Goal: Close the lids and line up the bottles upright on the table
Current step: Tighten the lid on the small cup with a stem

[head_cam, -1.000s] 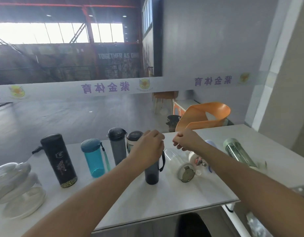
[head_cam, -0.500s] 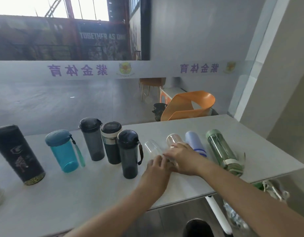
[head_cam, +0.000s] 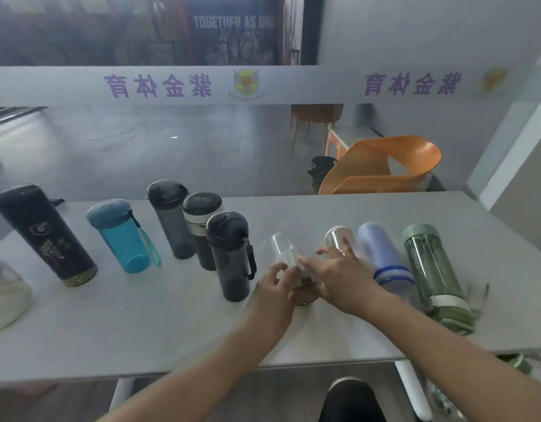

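A clear bottle (head_cam: 283,249) lies on the white table (head_cam: 171,324), its base pointing away from me. My left hand (head_cam: 273,289) grips its near end and my right hand (head_cam: 336,277) covers it from the right; its lid is hidden under my fingers. Upright in a row to the left stand a black flask (head_cam: 44,236), a blue bottle (head_cam: 120,236), a grey bottle (head_cam: 171,220), a steel-banded bottle (head_cam: 202,229) and a dark bottle with a strap (head_cam: 231,257). Lying to the right are another clear bottle (head_cam: 339,237), a lilac bottle (head_cam: 383,257) and a green bottle (head_cam: 433,272).
A whitish transparent container (head_cam: 4,290) sits at the table's left edge. Behind the table's far right stands an orange chair (head_cam: 381,166). The near table edge runs just below my forearms, with a white table leg (head_cam: 412,391) under it.
My hands left the dark strap bottle, now standing upright in the row, and came down onto the lying clear bottle. The view tilted down and right.
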`<state>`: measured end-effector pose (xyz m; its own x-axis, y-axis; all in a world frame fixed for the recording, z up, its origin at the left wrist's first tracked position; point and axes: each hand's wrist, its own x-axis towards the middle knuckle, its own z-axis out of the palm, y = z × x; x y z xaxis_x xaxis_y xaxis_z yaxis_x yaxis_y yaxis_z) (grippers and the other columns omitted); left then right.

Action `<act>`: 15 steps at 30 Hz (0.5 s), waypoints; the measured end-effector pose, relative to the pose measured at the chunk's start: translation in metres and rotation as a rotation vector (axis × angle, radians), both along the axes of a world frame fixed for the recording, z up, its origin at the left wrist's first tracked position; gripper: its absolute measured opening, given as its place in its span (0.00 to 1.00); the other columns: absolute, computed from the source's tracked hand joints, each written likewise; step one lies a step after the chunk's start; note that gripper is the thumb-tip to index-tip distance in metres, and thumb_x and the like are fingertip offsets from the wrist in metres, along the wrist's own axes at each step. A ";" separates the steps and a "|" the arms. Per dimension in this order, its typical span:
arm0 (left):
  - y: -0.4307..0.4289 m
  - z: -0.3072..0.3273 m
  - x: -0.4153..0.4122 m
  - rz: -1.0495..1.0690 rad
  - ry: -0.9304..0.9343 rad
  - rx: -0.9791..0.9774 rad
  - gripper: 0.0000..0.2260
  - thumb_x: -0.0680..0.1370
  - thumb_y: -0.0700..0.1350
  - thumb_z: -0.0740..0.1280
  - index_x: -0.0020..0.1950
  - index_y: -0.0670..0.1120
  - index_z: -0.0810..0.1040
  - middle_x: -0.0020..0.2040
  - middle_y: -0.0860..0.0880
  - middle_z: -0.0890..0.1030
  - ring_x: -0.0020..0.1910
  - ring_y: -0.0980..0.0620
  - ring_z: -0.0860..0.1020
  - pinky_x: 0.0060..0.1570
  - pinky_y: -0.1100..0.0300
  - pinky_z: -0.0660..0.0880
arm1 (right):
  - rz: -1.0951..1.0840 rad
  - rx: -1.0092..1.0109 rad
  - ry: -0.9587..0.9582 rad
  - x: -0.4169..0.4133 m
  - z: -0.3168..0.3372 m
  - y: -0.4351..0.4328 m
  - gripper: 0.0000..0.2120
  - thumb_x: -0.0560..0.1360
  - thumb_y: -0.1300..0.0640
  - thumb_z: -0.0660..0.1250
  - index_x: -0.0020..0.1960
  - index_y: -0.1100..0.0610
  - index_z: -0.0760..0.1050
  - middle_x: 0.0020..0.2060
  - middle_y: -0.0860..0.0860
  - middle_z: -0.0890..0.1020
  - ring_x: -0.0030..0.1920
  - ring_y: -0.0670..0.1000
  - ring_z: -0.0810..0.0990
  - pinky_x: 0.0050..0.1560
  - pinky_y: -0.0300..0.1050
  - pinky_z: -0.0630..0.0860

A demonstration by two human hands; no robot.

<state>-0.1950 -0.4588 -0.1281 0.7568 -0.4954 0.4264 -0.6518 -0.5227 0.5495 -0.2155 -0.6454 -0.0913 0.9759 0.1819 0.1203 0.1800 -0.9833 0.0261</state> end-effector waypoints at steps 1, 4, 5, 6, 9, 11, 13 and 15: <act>0.000 0.002 -0.001 0.005 -0.010 -0.005 0.24 0.75 0.38 0.71 0.65 0.56 0.68 0.63 0.47 0.76 0.53 0.47 0.80 0.48 0.61 0.75 | -0.002 0.050 -0.008 -0.002 0.002 -0.001 0.26 0.79 0.49 0.65 0.76 0.47 0.64 0.63 0.53 0.80 0.73 0.53 0.67 0.78 0.61 0.45; 0.002 0.018 -0.005 0.046 -0.022 -0.014 0.18 0.77 0.39 0.69 0.66 0.48 0.75 0.64 0.47 0.77 0.57 0.47 0.79 0.52 0.65 0.71 | -0.039 0.199 -0.015 -0.007 0.014 -0.003 0.24 0.79 0.47 0.65 0.75 0.45 0.68 0.62 0.56 0.79 0.70 0.52 0.70 0.77 0.57 0.51; 0.002 0.026 -0.006 0.056 -0.027 -0.002 0.17 0.78 0.40 0.68 0.67 0.47 0.75 0.64 0.47 0.77 0.57 0.46 0.79 0.52 0.63 0.72 | -0.057 0.252 -0.018 -0.008 0.021 -0.002 0.22 0.80 0.46 0.64 0.73 0.44 0.70 0.61 0.56 0.80 0.68 0.52 0.70 0.76 0.56 0.53; 0.002 0.036 -0.007 0.064 -0.040 0.005 0.16 0.79 0.42 0.67 0.67 0.47 0.75 0.63 0.48 0.78 0.55 0.46 0.79 0.50 0.62 0.72 | -0.075 0.312 -0.027 -0.008 0.027 -0.002 0.20 0.80 0.45 0.62 0.72 0.44 0.71 0.59 0.55 0.81 0.66 0.53 0.71 0.74 0.55 0.56; 0.001 0.063 -0.003 0.053 -0.102 0.012 0.11 0.80 0.43 0.65 0.63 0.48 0.76 0.57 0.48 0.80 0.48 0.45 0.81 0.42 0.58 0.74 | -0.146 0.441 -0.028 -0.002 0.042 -0.004 0.21 0.79 0.38 0.56 0.66 0.42 0.77 0.56 0.53 0.84 0.60 0.57 0.75 0.66 0.54 0.67; -0.001 0.077 0.005 0.030 -0.103 0.079 0.10 0.79 0.42 0.66 0.59 0.48 0.76 0.51 0.47 0.80 0.44 0.44 0.80 0.40 0.55 0.76 | -0.168 0.541 -0.017 0.003 0.050 -0.004 0.20 0.80 0.39 0.56 0.64 0.44 0.79 0.56 0.50 0.85 0.58 0.56 0.78 0.63 0.53 0.73; -0.005 0.093 0.019 0.043 -0.131 0.165 0.08 0.78 0.42 0.65 0.56 0.49 0.76 0.45 0.46 0.78 0.41 0.42 0.80 0.40 0.52 0.77 | -0.216 0.600 0.037 0.009 0.062 -0.001 0.17 0.82 0.44 0.57 0.63 0.47 0.80 0.56 0.49 0.84 0.56 0.54 0.80 0.59 0.49 0.76; -0.017 0.109 0.037 0.071 -0.149 0.290 0.07 0.79 0.42 0.64 0.56 0.47 0.78 0.44 0.45 0.79 0.44 0.41 0.80 0.44 0.51 0.77 | -0.272 0.579 0.069 0.021 0.071 0.001 0.17 0.83 0.45 0.56 0.59 0.50 0.81 0.52 0.52 0.85 0.52 0.54 0.81 0.52 0.45 0.74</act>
